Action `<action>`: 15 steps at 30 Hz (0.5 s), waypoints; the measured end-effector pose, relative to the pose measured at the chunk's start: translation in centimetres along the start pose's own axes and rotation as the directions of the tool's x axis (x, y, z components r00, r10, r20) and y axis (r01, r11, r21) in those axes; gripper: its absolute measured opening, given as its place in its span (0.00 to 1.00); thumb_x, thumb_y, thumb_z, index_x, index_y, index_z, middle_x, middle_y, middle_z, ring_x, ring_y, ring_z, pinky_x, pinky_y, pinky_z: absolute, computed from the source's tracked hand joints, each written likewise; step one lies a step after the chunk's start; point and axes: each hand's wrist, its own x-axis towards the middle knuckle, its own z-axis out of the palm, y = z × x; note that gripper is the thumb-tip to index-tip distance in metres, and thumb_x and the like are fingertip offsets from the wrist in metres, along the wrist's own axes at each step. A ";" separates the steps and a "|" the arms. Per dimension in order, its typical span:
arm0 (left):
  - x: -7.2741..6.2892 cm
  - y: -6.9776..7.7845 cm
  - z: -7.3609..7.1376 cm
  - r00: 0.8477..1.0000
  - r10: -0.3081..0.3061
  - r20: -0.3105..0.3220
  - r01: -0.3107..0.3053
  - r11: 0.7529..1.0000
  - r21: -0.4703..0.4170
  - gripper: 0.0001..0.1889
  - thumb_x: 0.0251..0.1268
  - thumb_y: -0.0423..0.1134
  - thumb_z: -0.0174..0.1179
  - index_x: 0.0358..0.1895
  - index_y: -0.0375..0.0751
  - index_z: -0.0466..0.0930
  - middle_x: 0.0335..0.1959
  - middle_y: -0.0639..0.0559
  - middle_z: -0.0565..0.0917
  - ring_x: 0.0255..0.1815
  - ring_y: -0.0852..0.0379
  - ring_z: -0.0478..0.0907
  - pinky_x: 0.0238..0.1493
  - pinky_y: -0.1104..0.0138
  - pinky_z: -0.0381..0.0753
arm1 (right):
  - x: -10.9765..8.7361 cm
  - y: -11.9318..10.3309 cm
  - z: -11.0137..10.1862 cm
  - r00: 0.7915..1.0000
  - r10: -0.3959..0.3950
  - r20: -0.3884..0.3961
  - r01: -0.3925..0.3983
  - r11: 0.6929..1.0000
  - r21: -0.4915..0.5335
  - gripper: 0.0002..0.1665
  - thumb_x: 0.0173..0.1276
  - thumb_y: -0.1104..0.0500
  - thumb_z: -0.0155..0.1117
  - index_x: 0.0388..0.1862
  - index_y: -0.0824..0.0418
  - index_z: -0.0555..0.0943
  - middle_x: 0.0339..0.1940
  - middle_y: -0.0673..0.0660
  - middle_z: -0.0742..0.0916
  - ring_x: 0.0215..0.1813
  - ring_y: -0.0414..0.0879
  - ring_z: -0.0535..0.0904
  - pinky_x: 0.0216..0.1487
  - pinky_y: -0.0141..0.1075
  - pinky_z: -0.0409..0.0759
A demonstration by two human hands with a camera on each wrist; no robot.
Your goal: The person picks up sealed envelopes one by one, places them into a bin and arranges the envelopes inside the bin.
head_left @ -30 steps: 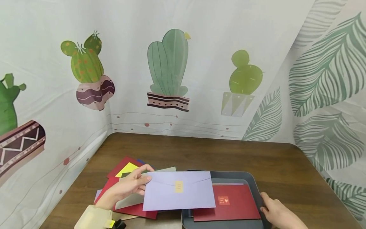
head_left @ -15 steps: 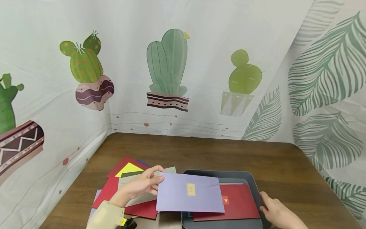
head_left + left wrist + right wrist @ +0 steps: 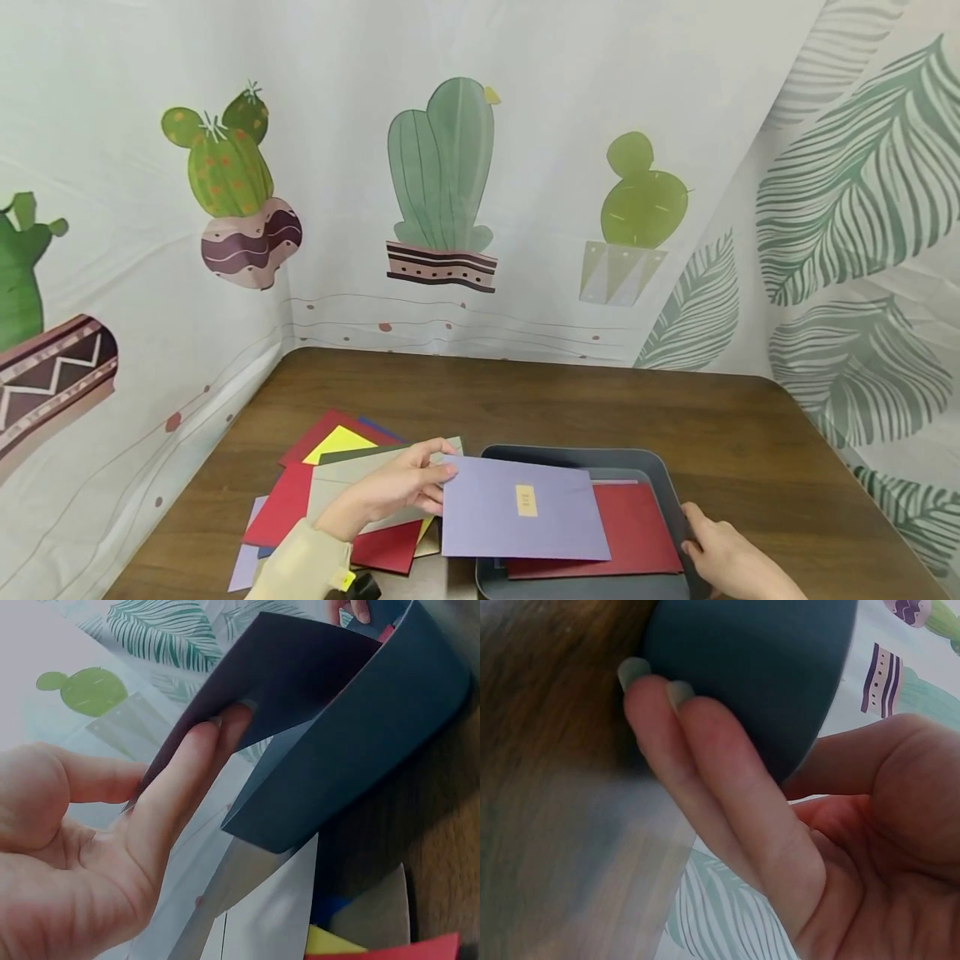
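Note:
My left hand (image 3: 401, 492) pinches a lavender envelope (image 3: 495, 521) by its left edge, thumb on one face and fingers behind. The envelope, with a small pale-gold sticker (image 3: 527, 500), hangs over the left part of a dark grey tray (image 3: 663, 475). Inside the tray lies a red envelope (image 3: 637, 533), partly covered by the lavender one; a sliver of a paler one shows behind it. At the tray's right side my right hand (image 3: 731, 554) grips the wall, thumb at the rim and fingers along the outside, as the right wrist view (image 3: 742, 787) shows.
Left of the tray spreads a loose pile of envelopes: red (image 3: 281, 508), yellow (image 3: 341, 444), grey-green (image 3: 330, 483), blue and lavender (image 3: 243, 567). All lie on a brown wooden table (image 3: 525, 400). Behind it hangs a white curtain (image 3: 540, 183) printed with cacti and leaves.
My left hand has carried the lavender envelope to the right, further over the tray, covering the red envelope's sticker. My right hand and the tray have stayed in place.

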 end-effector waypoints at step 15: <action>2.2 0.6 1.9 0.998 -0.054 -0.019 0.055 0.999 0.004 0.24 0.72 0.43 0.55 0.61 0.31 0.61 0.39 0.46 0.81 0.34 0.58 0.85 0.38 0.69 0.85 | 0.0 0.0 0.1 1.000 0.010 -0.001 -0.010 1.000 0.006 0.17 0.68 0.69 0.54 0.54 0.68 0.65 0.30 0.57 0.82 0.27 0.45 0.79 0.18 0.36 0.77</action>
